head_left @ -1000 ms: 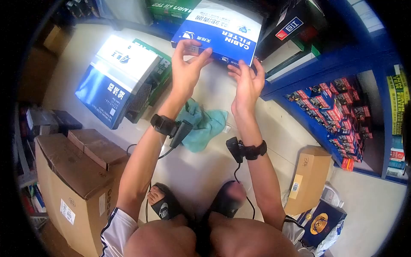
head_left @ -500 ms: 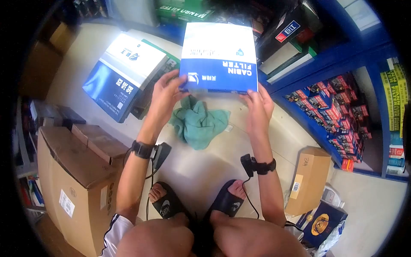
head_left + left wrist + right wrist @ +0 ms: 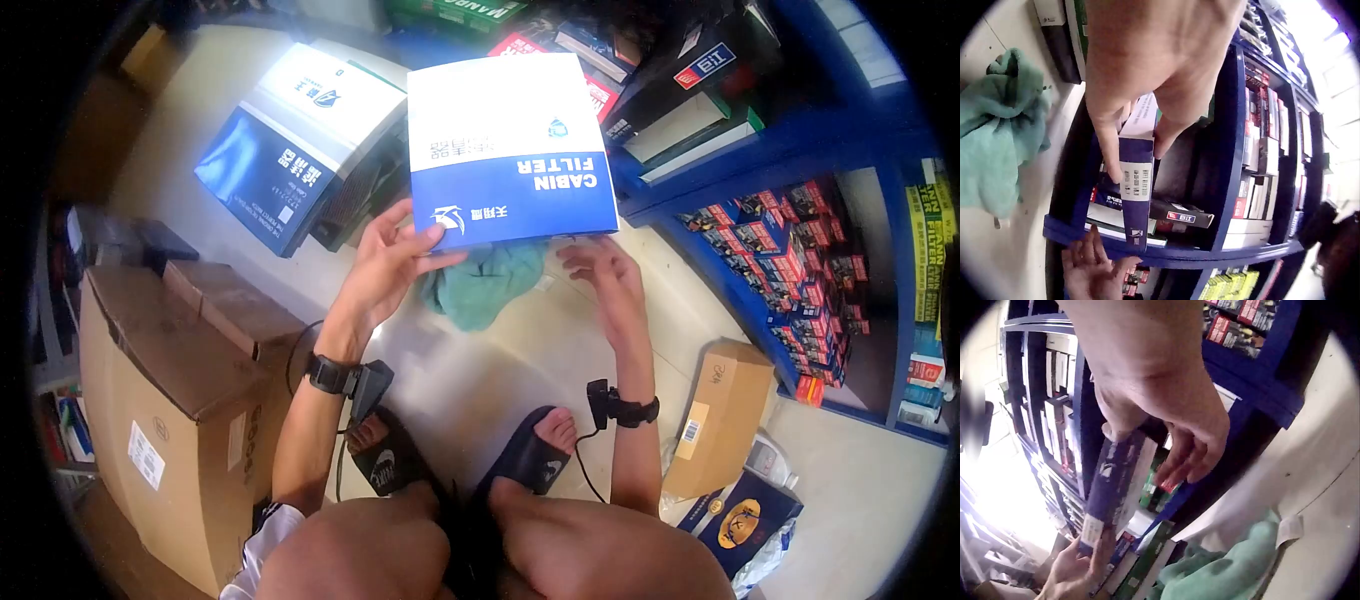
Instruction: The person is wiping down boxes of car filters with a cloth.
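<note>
A white and blue cabin filter box (image 3: 510, 150) is held up in front of the shelves. My left hand (image 3: 385, 265) pinches its near left corner, thumb on the printed face and fingers on the other side. The left wrist view shows the box's narrow side with a barcode label (image 3: 1136, 181) between thumb and fingers. By the near right corner is my right hand (image 3: 612, 290), its fingers loosely bent; in the left wrist view its palm faces up beside the box's end. In the right wrist view, the right thumb (image 3: 1116, 430) overlaps the box's end while the other fingers hang apart from it.
A green cloth (image 3: 485, 290) lies on the floor beneath the box. To the left are stacked filter boxes (image 3: 300, 150) and a large cardboard carton (image 3: 160, 430). Blue shelving (image 3: 680, 195) with small boxes stands on the right, near a brown carton (image 3: 720, 420).
The cabin filter box has come back from the shelf, nearer the body, with its printed face turned more to view. My right hand has loosened from its right corner; the left keeps its pinch.
</note>
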`<action>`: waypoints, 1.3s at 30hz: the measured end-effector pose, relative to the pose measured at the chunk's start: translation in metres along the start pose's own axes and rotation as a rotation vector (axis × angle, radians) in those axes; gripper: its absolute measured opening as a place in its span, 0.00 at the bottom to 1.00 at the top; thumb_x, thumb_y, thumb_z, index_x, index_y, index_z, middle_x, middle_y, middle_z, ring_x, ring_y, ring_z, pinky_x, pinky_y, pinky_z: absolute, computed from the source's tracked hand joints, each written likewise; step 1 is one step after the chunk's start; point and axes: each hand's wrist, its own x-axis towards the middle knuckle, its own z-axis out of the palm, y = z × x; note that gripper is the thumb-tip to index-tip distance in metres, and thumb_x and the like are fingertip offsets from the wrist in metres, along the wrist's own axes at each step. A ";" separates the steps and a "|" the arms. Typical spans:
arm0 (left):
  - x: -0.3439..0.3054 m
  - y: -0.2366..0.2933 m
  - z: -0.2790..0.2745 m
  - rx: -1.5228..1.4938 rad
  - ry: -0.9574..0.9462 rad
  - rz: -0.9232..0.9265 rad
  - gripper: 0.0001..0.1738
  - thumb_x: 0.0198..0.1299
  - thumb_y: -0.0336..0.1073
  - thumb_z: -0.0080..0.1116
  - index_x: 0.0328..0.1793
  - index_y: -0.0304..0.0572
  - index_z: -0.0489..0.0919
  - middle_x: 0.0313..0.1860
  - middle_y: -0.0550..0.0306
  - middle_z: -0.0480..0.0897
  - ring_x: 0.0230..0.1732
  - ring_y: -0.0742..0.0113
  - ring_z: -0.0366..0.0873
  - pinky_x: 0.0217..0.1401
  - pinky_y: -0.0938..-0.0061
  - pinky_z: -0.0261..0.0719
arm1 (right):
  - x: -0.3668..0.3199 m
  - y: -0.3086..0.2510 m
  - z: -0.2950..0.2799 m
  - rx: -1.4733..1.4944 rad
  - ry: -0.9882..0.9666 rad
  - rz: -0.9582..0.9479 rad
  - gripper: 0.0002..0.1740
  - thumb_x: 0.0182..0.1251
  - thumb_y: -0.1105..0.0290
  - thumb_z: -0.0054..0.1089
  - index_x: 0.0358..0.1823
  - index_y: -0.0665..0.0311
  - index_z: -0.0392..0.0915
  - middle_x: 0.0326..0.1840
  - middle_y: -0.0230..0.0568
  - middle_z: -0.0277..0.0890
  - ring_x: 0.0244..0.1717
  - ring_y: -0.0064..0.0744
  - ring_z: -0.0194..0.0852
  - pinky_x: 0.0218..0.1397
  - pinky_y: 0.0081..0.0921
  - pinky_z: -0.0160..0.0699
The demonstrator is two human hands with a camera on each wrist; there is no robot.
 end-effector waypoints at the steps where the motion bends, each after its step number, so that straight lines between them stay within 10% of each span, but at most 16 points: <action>1: 0.000 0.000 0.000 -0.002 0.003 0.002 0.29 0.77 0.25 0.62 0.80 0.27 0.68 0.64 0.42 0.88 0.65 0.53 0.89 0.69 0.50 0.92 | 0.001 0.002 0.001 -0.320 -0.051 0.032 0.33 0.75 0.67 0.74 0.78 0.67 0.75 0.55 0.43 0.92 0.53 0.31 0.87 0.57 0.32 0.85; 3: 0.000 -0.002 0.000 0.036 -0.009 0.006 0.29 0.78 0.26 0.61 0.81 0.28 0.69 0.64 0.43 0.89 0.64 0.54 0.89 0.69 0.50 0.93 | 0.002 0.017 0.007 -0.641 -0.104 0.066 0.35 0.72 0.66 0.77 0.78 0.64 0.75 0.55 0.43 0.91 0.54 0.37 0.88 0.60 0.36 0.85; 5: 0.002 -0.006 -0.004 0.016 -0.017 -0.002 0.29 0.78 0.26 0.61 0.81 0.29 0.69 0.63 0.44 0.89 0.64 0.54 0.89 0.68 0.50 0.93 | 0.004 0.046 0.026 -0.942 -0.011 -0.461 0.33 0.67 0.66 0.79 0.73 0.60 0.79 0.56 0.48 0.90 0.56 0.51 0.88 0.63 0.46 0.84; 8: -0.001 -0.010 -0.003 -0.024 -0.033 -0.017 0.29 0.78 0.26 0.62 0.82 0.29 0.68 0.63 0.44 0.89 0.64 0.55 0.89 0.67 0.50 0.94 | 0.010 0.048 0.055 -1.195 -0.161 -0.575 0.30 0.65 0.66 0.78 0.69 0.59 0.82 0.63 0.53 0.86 0.61 0.58 0.85 0.65 0.53 0.83; 11: -0.004 -0.011 0.000 -0.072 -0.040 -0.029 0.30 0.78 0.27 0.62 0.82 0.28 0.68 0.64 0.43 0.88 0.63 0.55 0.89 0.67 0.50 0.95 | 0.015 0.034 0.081 -1.396 -0.327 -0.279 0.25 0.70 0.69 0.75 0.67 0.65 0.82 0.67 0.54 0.83 0.71 0.53 0.80 0.71 0.51 0.81; 12: -0.006 -0.011 0.001 -0.099 -0.039 -0.036 0.29 0.78 0.27 0.62 0.82 0.28 0.68 0.64 0.43 0.88 0.63 0.54 0.89 0.67 0.50 0.95 | 0.022 0.034 0.091 -1.395 -0.328 -0.279 0.25 0.70 0.69 0.75 0.67 0.65 0.82 0.67 0.54 0.83 0.71 0.53 0.80 0.71 0.51 0.81; 14: -0.011 -0.011 0.005 -0.111 -0.035 -0.042 0.29 0.78 0.27 0.62 0.82 0.28 0.69 0.65 0.43 0.87 0.64 0.54 0.89 0.67 0.50 0.95 | 0.037 0.036 0.111 -0.587 -0.154 0.415 0.28 0.70 0.71 0.71 0.72 0.62 0.79 0.72 0.56 0.80 0.72 0.58 0.78 0.70 0.56 0.79; 17: -0.011 -0.013 0.004 -0.131 -0.043 -0.050 0.30 0.78 0.27 0.62 0.82 0.27 0.69 0.67 0.42 0.86 0.65 0.53 0.89 0.68 0.49 0.94 | 0.027 0.035 0.128 -1.063 -0.117 -0.047 0.30 0.69 0.71 0.71 0.73 0.62 0.78 0.74 0.55 0.79 0.75 0.59 0.75 0.75 0.53 0.76; 23: -0.010 -0.021 -0.001 -0.135 -0.096 -0.057 0.31 0.78 0.27 0.62 0.83 0.27 0.68 0.69 0.40 0.85 0.67 0.50 0.88 0.69 0.48 0.93 | 0.037 0.041 0.117 -1.188 -0.318 -0.319 0.33 0.67 0.70 0.72 0.75 0.62 0.78 0.78 0.54 0.77 0.80 0.60 0.70 0.81 0.52 0.70; 33: -0.012 -0.026 0.003 -0.178 -0.091 -0.055 0.35 0.76 0.25 0.64 0.85 0.37 0.64 0.72 0.38 0.83 0.70 0.49 0.86 0.75 0.46 0.88 | 0.034 0.079 0.097 -1.296 -0.458 -0.471 0.40 0.60 0.67 0.76 0.77 0.53 0.78 0.81 0.54 0.73 0.83 0.59 0.66 0.86 0.55 0.63; 39: -0.012 -0.023 -0.004 -0.120 -0.068 0.008 0.26 0.74 0.22 0.65 0.73 0.44 0.70 0.68 0.42 0.87 0.68 0.54 0.86 0.74 0.51 0.88 | -0.017 -0.003 0.078 -1.151 -0.655 -0.282 0.38 0.51 0.64 0.78 0.70 0.50 0.83 0.62 0.48 0.82 0.64 0.59 0.82 0.71 0.53 0.80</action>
